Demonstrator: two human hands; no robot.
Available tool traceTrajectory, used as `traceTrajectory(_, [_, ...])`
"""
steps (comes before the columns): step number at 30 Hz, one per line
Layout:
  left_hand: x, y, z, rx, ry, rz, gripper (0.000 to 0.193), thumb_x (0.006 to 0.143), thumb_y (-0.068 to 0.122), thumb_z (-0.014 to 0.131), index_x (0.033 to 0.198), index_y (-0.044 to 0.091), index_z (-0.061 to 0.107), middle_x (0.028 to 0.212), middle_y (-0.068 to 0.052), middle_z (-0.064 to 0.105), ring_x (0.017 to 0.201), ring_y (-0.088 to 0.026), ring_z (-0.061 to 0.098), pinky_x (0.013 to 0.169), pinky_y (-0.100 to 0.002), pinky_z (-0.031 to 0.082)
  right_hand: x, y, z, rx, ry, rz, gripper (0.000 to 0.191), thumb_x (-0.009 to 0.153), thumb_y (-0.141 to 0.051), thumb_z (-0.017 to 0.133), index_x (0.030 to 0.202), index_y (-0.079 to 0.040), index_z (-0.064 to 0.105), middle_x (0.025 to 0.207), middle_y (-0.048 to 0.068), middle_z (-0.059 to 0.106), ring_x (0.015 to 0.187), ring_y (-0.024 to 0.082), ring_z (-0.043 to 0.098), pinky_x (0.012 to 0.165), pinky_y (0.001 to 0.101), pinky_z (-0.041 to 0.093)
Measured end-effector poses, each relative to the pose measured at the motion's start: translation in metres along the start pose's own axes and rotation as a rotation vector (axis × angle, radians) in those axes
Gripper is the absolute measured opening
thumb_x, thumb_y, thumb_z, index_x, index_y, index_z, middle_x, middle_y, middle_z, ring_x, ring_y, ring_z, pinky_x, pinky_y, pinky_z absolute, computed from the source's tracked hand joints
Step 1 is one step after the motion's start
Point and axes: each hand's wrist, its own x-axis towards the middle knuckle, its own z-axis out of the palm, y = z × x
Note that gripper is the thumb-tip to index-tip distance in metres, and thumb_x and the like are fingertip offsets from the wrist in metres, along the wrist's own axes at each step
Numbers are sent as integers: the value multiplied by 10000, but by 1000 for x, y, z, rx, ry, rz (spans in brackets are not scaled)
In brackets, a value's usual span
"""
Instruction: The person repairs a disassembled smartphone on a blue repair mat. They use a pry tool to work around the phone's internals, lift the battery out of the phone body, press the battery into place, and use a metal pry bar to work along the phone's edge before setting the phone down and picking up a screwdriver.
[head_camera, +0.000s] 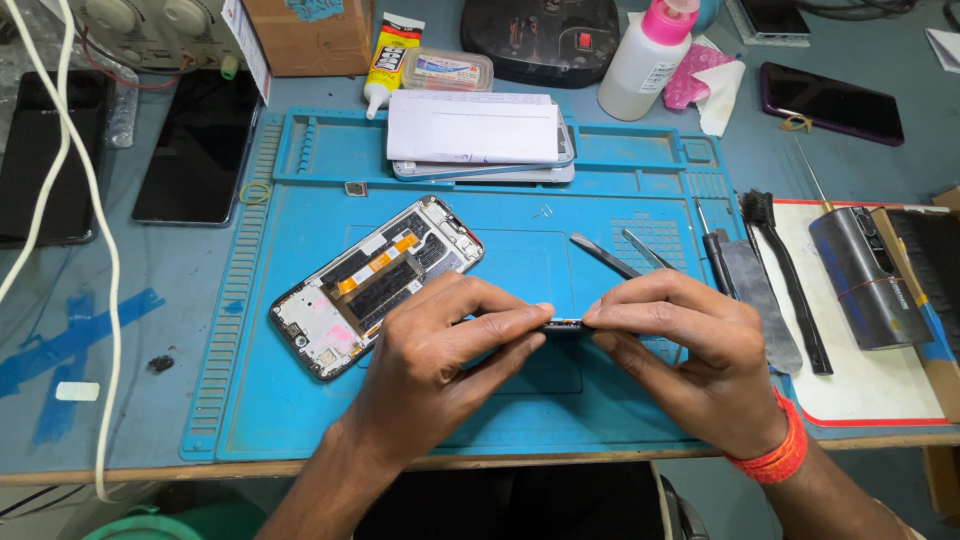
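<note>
My left hand (440, 350) and my right hand (690, 350) meet over the blue work mat (300, 400). Together they pinch a small thin dark part (565, 324) between their fingertips, seen edge-on. Just left of my left hand lies an opened phone (375, 285) with its back off, showing a circuit board and orange flex strips. A pair of metal tweezers (625, 255) rests on the mat just beyond my right hand. My right wrist wears an orange thread band.
White phones stacked under paper (475, 135) sit at the mat's far edge. Dark phones (200, 145) lie left, another (830, 100) far right. A glue tube (390, 60), a pink-capped bottle (650, 60), a brush (785, 270) and a grey tool (865, 275) are nearby. A white cable (100, 250) hangs left.
</note>
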Motion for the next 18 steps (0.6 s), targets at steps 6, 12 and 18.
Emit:
traceTrajectory(6, [-2, 0, 0, 17, 7, 26, 270, 880, 83, 810, 1145, 98, 757, 941, -20, 714, 809, -175, 653, 692, -324, 522, -3, 1, 1, -17, 26, -9, 243, 817, 36, 795, 1033, -56, 737, 1015, 78, 747, 917, 160, 747, 770, 268, 600])
traceTrajectory(12, [-4, 1, -2, 29, 11, 84, 215, 892, 60, 803, 1091, 109, 739, 979, -19, 710, 865, -177, 682, 716, -319, 546, -7, 4, 6, 67, 49, -11, 212, 842, 19, 788, 1035, -42, 724, 1023, 94, 746, 926, 166, 746, 775, 269, 598])
traceTrajectory(18, [-2, 3, -2, 16, 5, 66, 256, 873, 55, 818, 1114, 109, 751, 971, -16, 710, 839, -176, 672, 686, -318, 532, -11, 8, 8, 111, 65, 11, 199, 856, 9, 783, 1042, -30, 722, 1026, 105, 743, 933, 179, 735, 779, 269, 588])
